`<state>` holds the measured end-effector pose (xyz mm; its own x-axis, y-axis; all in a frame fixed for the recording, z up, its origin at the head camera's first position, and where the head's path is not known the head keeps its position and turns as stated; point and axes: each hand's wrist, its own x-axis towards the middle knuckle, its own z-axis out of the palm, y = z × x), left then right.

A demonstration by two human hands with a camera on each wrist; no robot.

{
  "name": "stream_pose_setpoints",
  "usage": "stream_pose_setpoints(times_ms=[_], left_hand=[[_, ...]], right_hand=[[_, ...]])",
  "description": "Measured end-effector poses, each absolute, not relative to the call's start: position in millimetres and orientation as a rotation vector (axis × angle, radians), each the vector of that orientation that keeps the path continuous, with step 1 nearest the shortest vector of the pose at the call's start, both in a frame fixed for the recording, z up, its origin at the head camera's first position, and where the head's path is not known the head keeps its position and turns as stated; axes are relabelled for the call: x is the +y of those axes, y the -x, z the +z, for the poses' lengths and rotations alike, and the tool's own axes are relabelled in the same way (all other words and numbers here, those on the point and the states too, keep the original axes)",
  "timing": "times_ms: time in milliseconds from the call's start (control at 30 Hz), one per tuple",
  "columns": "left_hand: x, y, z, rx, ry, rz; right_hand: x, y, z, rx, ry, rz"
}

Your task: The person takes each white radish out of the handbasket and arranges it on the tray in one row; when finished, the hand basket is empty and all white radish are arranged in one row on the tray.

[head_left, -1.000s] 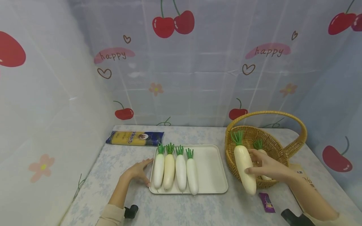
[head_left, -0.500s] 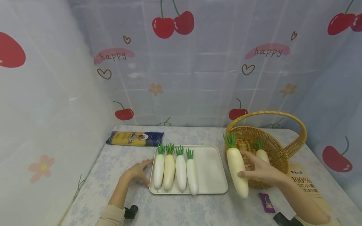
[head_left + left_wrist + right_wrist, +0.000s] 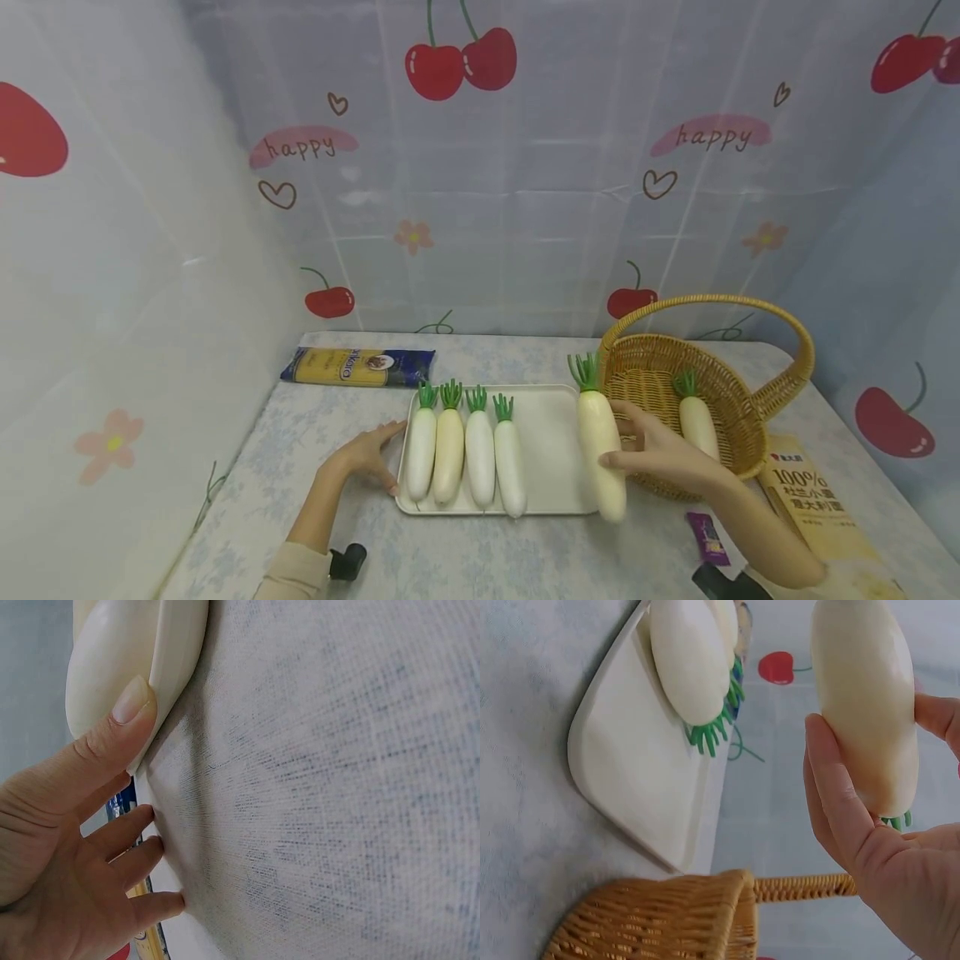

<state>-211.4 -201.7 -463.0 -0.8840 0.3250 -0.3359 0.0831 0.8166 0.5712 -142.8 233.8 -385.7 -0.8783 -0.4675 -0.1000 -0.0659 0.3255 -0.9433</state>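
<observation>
My right hand (image 3: pixel 660 450) grips a white radish (image 3: pixel 597 446) with a green top, holding it raised over the right end of the white tray (image 3: pixel 551 450). In the right wrist view, fingers and thumb lie on opposite sides of this radish (image 3: pixel 866 705). Several other white radishes (image 3: pixel 449 458) lie side by side on the left half of the tray, tops pointing away. My left hand (image 3: pixel 365 457) rests at the tray's left edge. Its thumb (image 3: pixel 124 724) touches the rim in the left wrist view, and the other fingers are spread along the tablecloth.
A wicker basket (image 3: pixel 652 354) with a tall handle stands on the right, one white radish (image 3: pixel 699 425) inside. In front lies a small purple packet (image 3: pixel 707 537). A yellow paper pack (image 3: pixel 813 496) is at far right, and a blue-yellow pasta bag (image 3: pixel 358 367) behind the tray.
My right hand has carried the radish leftward, from above the basket to above the tray's right edge. The radish left in the basket shows more fully. My left hand has stayed put.
</observation>
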Motion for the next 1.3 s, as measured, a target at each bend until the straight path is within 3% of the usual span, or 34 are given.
stream_pose_setpoints(times_ms=[967, 1300], left_hand=[[-202, 213, -468, 2.591, -0.312, 0.752], [-202, 215, -471, 2.602, -0.289, 0.734]], right_hand=[[169, 167, -433, 2.241, 0.447, -1.617], [161, 172, -451, 2.312, 0.311, -1.584]])
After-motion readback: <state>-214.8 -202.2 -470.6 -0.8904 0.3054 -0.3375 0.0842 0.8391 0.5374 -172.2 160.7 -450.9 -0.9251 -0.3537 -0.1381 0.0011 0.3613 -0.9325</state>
